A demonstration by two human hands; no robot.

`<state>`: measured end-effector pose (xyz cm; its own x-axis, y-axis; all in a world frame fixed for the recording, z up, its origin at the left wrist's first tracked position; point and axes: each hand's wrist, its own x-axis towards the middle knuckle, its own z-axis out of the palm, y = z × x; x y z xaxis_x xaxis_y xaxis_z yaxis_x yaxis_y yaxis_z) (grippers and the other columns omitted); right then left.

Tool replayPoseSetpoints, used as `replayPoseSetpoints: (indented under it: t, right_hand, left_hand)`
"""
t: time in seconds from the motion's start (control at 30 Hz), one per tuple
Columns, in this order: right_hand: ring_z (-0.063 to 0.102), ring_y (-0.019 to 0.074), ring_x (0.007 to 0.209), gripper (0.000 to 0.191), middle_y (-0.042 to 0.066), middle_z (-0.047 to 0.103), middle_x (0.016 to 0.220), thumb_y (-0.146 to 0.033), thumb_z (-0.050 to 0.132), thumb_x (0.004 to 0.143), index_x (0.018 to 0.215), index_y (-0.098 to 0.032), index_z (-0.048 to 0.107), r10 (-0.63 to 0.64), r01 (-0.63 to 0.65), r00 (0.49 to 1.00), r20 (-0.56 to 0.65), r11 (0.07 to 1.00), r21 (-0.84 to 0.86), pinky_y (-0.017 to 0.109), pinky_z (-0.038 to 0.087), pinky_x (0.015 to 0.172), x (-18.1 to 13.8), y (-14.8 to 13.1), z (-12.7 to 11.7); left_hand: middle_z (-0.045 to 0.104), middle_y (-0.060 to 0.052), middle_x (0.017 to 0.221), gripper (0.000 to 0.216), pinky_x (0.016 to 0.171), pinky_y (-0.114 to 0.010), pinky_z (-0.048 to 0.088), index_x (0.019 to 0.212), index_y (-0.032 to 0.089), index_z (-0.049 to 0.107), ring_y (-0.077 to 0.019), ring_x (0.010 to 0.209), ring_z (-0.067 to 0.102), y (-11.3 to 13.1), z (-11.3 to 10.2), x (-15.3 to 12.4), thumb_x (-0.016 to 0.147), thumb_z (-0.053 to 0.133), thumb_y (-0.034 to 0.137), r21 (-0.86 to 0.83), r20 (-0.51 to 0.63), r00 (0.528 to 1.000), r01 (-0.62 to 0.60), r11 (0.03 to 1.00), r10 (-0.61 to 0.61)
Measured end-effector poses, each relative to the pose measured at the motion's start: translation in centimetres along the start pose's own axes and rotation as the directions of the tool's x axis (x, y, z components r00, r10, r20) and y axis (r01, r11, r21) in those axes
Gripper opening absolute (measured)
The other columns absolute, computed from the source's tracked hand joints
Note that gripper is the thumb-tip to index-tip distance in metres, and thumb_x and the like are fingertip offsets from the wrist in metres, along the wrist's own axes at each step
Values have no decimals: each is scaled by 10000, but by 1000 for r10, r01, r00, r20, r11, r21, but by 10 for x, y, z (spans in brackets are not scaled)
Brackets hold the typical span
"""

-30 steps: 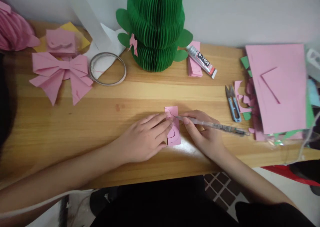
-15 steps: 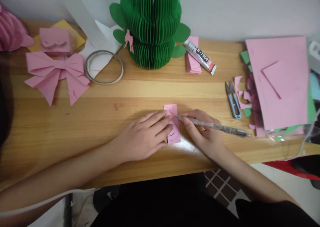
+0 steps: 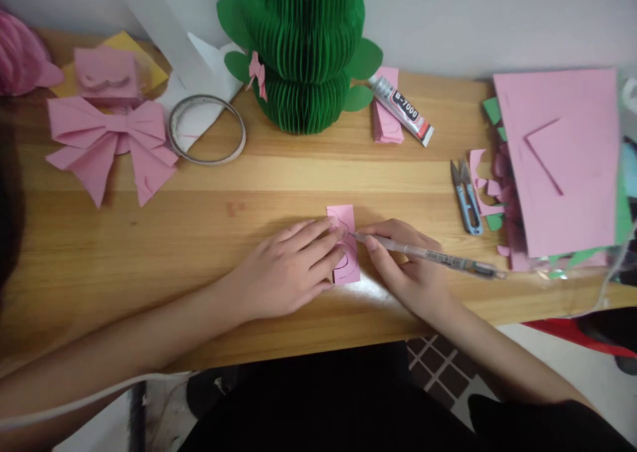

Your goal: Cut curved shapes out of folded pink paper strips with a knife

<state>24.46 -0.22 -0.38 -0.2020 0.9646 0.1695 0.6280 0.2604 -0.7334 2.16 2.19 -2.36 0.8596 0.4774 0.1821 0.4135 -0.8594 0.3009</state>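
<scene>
A small pink paper piece (image 3: 344, 266) lies on the wooden table (image 3: 199, 239) near its front edge, with a curved dark line drawn on it. My left hand (image 3: 286, 273) lies flat on its left side, fingers stretched out and pressing it down. My right hand (image 3: 405, 269) is closed round a clear pen (image 3: 432, 256), whose tip touches the paper near its upper part. The pen's rear end points right.
A green honeycomb paper figure (image 3: 303, 47) stands at the back. Left of it lie a tape ring (image 3: 206, 130) and a pink paper bow (image 3: 107, 147). A glue tube (image 3: 402, 110), small blue snips (image 3: 465, 196) and stacked pink sheets (image 3: 562, 160) with scraps lie right.
My hands and the pen have barely moved on the pink piece. The view has shifted slightly, so the table's things sit a little higher and further left.
</scene>
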Motion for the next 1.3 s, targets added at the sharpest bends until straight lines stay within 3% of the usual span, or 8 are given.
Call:
replayPoseSetpoints:
  t: [0.9, 1.13, 1.3]
  right_hand:
    - [715, 149, 787, 99, 23, 761, 861, -201, 598, 930, 973, -227, 683, -35, 33, 997, 68, 999, 27, 287, 576, 725, -1, -2, 0]
    - [706, 142, 762, 85, 41, 756, 834, -209, 603, 930, 951, -190, 683, -66, 63, 996, 61, 997, 48, 262, 560, 702, 1, -2, 0]
    - [689, 133, 702, 81, 23, 735, 768, -206, 596, 926, 923, -193, 676, -77, 75, 996, 54, 996, 40, 248, 544, 648, 3, 0, 1]
  left_hand:
    - [643, -120, 1353, 390, 1122, -427, 402, 1268, 83, 619, -302, 1340, 508, -1, 1, 0, 1011, 484, 344, -1, -24, 1000, -8, 1000, 8]
    - [575, -174, 1416, 438, 1104, -443, 419, 1302, 88, 590, -318, 1348, 499, -2, 0, -1, 982, 542, 383, -65, -3, 1000, 22, 998, -22]
    - [462, -219, 1466, 369, 986, -512, 494, 1236, 161, 626, -365, 1227, 591, -4, 1, -3, 941, 598, 381, -128, -19, 997, 68, 989, -71]
